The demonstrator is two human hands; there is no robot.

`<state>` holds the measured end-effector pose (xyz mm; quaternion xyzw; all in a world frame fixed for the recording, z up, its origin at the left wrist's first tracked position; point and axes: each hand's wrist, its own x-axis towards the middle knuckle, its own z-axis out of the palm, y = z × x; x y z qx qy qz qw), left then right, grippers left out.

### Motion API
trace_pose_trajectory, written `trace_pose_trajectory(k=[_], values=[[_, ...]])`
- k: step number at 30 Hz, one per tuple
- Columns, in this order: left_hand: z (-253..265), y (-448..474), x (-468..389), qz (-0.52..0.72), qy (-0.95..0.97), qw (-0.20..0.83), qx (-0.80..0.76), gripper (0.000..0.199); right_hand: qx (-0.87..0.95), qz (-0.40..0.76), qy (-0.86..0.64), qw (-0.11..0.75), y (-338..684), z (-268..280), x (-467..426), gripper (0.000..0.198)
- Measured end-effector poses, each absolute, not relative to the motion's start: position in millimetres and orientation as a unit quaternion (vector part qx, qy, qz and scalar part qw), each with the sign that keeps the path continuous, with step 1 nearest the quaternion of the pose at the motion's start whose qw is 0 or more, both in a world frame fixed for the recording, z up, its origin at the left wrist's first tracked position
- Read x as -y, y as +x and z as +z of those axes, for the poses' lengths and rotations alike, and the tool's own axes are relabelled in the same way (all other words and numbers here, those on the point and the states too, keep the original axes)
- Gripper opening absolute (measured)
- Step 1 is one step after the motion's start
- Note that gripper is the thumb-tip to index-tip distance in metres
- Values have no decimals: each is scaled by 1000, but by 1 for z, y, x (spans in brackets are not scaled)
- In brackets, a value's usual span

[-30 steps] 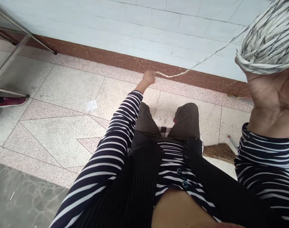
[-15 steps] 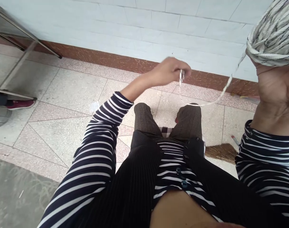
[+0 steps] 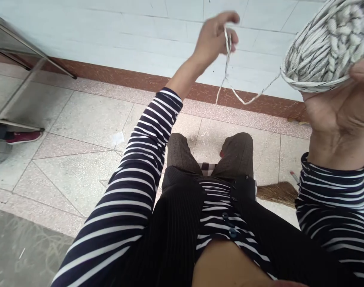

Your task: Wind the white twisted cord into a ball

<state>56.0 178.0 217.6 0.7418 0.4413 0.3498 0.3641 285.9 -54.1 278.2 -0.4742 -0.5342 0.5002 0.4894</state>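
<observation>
My left hand (image 3: 213, 40) is raised in front of the wall, fingers curled around a thin white-and-black strand of yarn (image 3: 227, 56). That strand hangs below the fingers, with one loose end dangling. From there it sags in a slack line across to a big ball of yarn (image 3: 319, 52) at the upper right. My right hand (image 3: 337, 109) cups the ball from below, its thumb pressed on the near side. Part of the ball and some of the right fingers are hidden or out of frame.
A white tiled wall (image 3: 134, 36) with a brown baseboard (image 3: 110, 81) rises ahead. On the right of the floor lies a straw broom (image 3: 277, 193). A metal-framed table (image 3: 23, 83) stands at left, with another person's red shoe (image 3: 24, 137) beneath it.
My left hand has risen with the strand, which now hangs with a loose end showing. My right hand and the ball have shifted left, and more of the ball shows.
</observation>
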Motion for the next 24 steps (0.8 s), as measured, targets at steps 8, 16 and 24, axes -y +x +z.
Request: trace_pose_trajectory(k=[8,16,24], values=[[59,6,-126,90,768,370,-515,22,584,430,-500,473,278,271,48,88],[83,34,-76,332,712,480,-391,37,511,592,-430,452,250,239,23,49],[115,65,-43,425,636,548,-340,42,433,633,-433,474,244,225,18,50]])
